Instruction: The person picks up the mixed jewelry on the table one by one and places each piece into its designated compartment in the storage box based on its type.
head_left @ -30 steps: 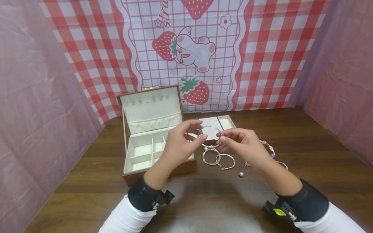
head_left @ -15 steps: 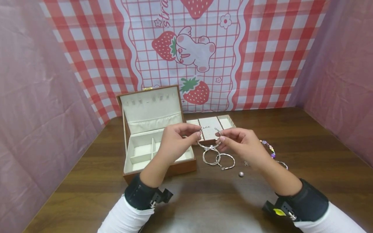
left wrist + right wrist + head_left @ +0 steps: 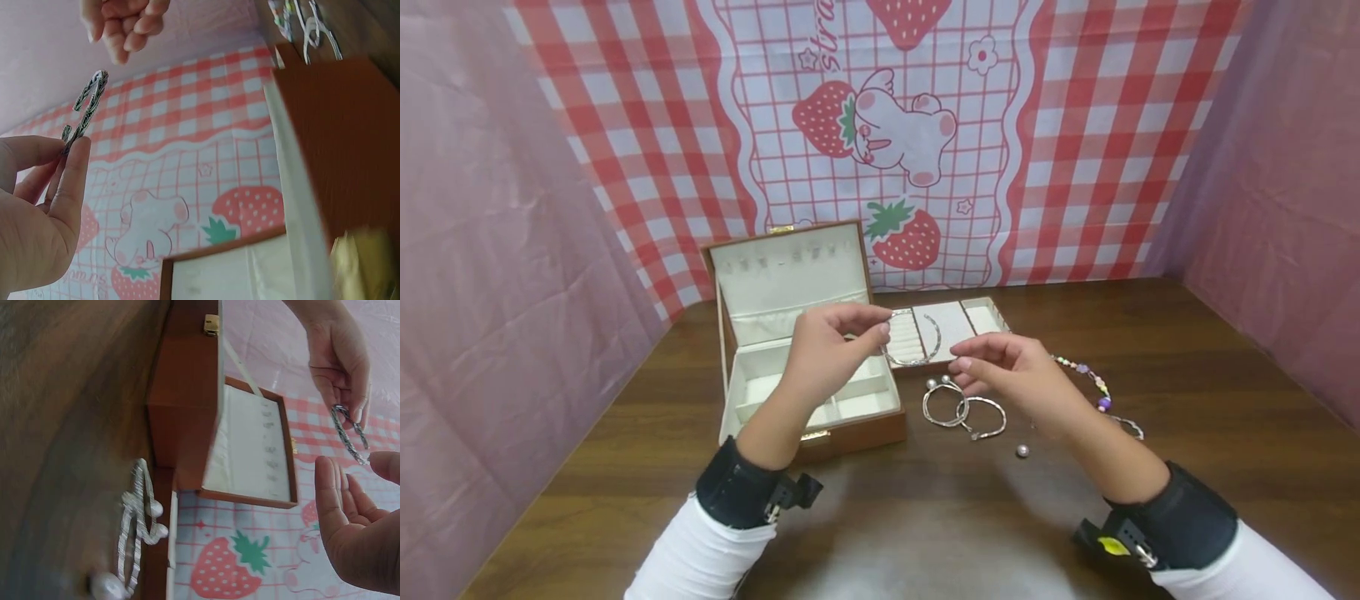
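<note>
My left hand (image 3: 823, 350) pinches a silver braided cuff bracelet (image 3: 912, 363) between thumb and fingers, in front of the jewelry box's right side. In the left wrist view the bracelet (image 3: 94, 103) stands up from the fingertips, its two ends apart. My right hand (image 3: 1026, 375) is a short way to the right, fingers loosely bent and holding nothing. Below it lie a silver bangle with pearl ends (image 3: 924, 406) and another thin silver bracelet (image 3: 1003, 419), overlapping on the table. A single pearl bead (image 3: 1022, 451) lies nearer.
The brown jewelry box (image 3: 857, 433) stands with its lid (image 3: 790, 287) up, showing cream compartments. Behind the bracelets is a shallow tray (image 3: 946, 327) with ring rolls. A colorful beaded bracelet (image 3: 1103, 403) and a silver one (image 3: 1140, 432) lie beyond the right hand.
Both hands were on the cuff bracelet; the right hand has let go of it. My left hand has moved left with the bracelet, while the right stays almost in place.
</note>
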`<control>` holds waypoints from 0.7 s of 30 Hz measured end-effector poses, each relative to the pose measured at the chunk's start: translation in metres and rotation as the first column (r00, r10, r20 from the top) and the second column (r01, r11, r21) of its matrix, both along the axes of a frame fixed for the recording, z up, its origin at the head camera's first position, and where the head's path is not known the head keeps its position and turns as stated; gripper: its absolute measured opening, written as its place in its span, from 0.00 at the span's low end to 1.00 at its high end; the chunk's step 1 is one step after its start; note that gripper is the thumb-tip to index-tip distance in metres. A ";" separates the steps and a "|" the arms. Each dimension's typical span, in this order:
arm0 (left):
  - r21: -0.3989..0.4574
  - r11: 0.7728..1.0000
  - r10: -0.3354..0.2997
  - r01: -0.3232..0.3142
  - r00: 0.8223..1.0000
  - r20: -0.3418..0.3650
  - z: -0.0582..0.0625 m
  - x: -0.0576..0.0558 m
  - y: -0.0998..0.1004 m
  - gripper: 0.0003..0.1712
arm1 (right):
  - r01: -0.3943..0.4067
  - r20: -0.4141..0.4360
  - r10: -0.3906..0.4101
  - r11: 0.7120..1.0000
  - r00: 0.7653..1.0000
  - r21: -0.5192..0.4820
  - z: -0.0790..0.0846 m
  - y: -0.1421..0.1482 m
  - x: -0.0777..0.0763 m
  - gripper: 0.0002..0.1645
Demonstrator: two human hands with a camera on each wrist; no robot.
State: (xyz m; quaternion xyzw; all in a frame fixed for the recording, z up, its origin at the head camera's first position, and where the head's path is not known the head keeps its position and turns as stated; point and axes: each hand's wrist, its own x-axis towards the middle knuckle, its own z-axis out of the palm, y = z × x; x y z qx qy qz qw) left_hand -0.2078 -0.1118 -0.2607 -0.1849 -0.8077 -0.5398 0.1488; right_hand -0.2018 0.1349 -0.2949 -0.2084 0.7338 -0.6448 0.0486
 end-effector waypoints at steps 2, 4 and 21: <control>-0.033 0.999 0.020 -0.019 1.000 0.018 0.004 -0.004 -0.005 0.08 | -0.018 0.039 0.017 1.000 0.999 0.012 -0.003 -0.004 -0.004 0.20; -0.065 0.997 0.038 -0.036 0.999 0.039 0.008 -0.009 -0.010 0.08 | -0.022 0.068 0.020 0.999 0.997 0.035 -0.006 -0.009 -0.008 0.21; -0.173 0.985 0.043 -0.020 0.991 0.125 0.036 -0.065 -0.033 0.10 | -0.029 0.172 0.019 0.998 0.985 0.056 -0.033 -0.057 -0.036 0.21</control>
